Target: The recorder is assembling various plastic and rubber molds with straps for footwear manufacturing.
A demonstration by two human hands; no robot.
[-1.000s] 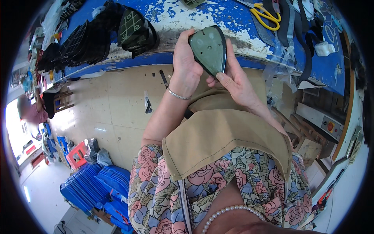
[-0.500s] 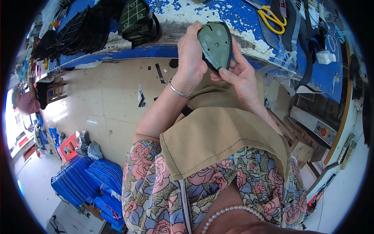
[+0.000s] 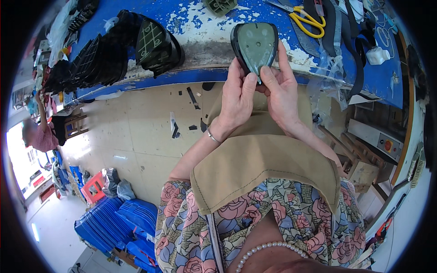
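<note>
A green teardrop-shaped plastic part (image 3: 256, 48) with a black rim is in both my hands, at the near edge of the blue workbench (image 3: 200, 78). Its wide end points away from me and its narrow tip toward me. My left hand (image 3: 236, 98) grips the left side near the tip, thumb pointing up. On the other side, my right hand (image 3: 283, 93) has its thumb on the face and its fingers along the right edge. Small holes and a slot show in the green face. The part's underside is hidden.
Nested black and green plastic pieces (image 3: 157, 48) stand left on the bench, beside more black ones (image 3: 98, 59). Yellow-handled scissors (image 3: 309, 23), dark straps and a white bottle (image 3: 378, 56) lie right. Blue crates (image 3: 102, 225) stack at lower left. Another person (image 3: 44, 136) is far left.
The part has turned so its tip points straight toward me. My left hand has slid from its upper left side down beside the tip. My view has shifted slightly.
</note>
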